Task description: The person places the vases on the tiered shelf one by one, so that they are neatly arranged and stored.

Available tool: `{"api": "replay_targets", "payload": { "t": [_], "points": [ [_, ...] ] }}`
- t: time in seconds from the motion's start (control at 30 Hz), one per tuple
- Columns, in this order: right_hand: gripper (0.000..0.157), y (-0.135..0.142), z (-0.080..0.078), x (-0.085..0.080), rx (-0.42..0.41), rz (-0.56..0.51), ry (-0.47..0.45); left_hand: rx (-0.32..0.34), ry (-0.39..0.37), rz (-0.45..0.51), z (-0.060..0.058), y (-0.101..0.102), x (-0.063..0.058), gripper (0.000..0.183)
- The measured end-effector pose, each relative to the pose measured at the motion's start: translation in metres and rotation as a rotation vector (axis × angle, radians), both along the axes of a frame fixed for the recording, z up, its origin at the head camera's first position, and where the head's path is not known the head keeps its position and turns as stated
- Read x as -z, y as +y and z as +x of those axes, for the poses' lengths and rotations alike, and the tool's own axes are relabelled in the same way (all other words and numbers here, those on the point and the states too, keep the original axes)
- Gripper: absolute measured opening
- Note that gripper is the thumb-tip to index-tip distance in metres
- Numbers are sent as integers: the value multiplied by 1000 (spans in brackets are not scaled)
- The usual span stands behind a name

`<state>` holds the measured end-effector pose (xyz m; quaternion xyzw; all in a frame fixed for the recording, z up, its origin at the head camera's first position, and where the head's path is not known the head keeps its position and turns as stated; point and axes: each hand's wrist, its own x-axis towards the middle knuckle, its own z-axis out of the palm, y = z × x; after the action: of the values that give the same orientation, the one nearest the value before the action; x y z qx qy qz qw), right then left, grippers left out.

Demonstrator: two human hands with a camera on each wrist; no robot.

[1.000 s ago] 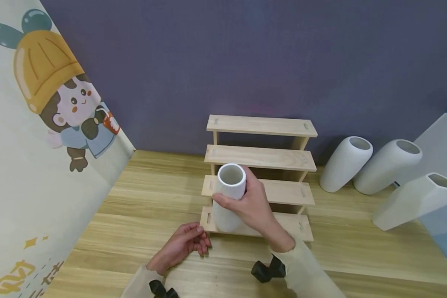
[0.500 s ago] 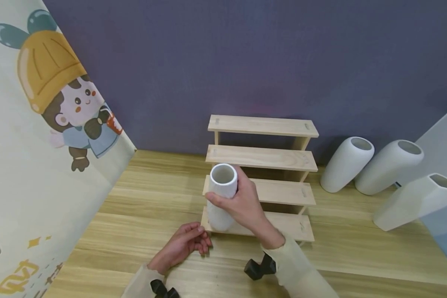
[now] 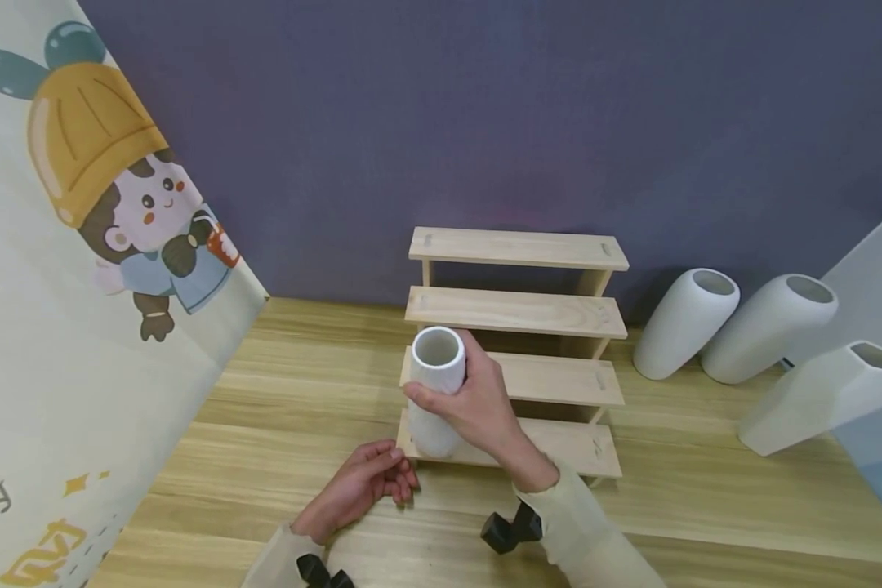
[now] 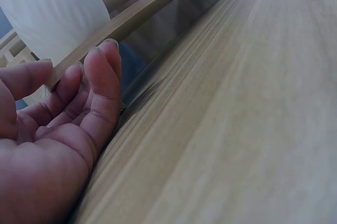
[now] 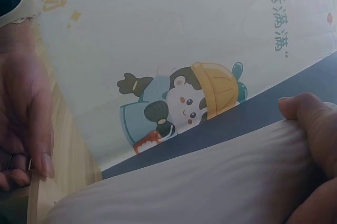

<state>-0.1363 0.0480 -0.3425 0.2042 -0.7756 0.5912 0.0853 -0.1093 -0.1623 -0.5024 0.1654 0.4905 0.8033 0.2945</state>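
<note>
While gripping white vase point(image 3: 430, 422) with right hand point(image 3: 479, 402), holding it upright at left end of lowest step point(image 3: 559, 443) of wooden stand point(image 3: 514, 310). Laying thumb across near side a little below rim, wrapping fingers round far side; can't see those fingertips in head view. Seeing vase mouth facing up. Can't confirm base contact with board from any view.

Pinching front left corner of same step with left hand point(image 3: 371, 475): thumb tip at board edge, fingers curled in close beside it, low over counter point(image 3: 294, 384). Reading this best from left wrist view.

Counting four steps on stand, rising toward dark blue wall point(image 3: 485, 114). Counting three more white vases on counter, right of stand: first rounded vase point(image 3: 682, 328) nearest stand, second rounded vase point(image 3: 764, 333) just beside it, faceted vase point(image 3: 816, 402) farther right and nearer front.

Seeing cartoon panel point(image 3: 143, 204) on left: yellow hat, blue clothes, red drink. Noting pale sleeves point(image 3: 595, 535) on both forearms, black wrist devices point(image 3: 513, 527) at cuffs.
</note>
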Motion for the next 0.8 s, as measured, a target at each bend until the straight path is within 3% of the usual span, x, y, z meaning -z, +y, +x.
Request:
{"api": "replay_targets", "payload": {
  "t": [0.4,0.8],
  "points": [
    [60,2,0,2,-32,26,1,6,-2,-9,0,-1,0,27],
    [74,10,0,7,-69,43,-3,12,28,22,1,-1,2,29]
  ]
}}
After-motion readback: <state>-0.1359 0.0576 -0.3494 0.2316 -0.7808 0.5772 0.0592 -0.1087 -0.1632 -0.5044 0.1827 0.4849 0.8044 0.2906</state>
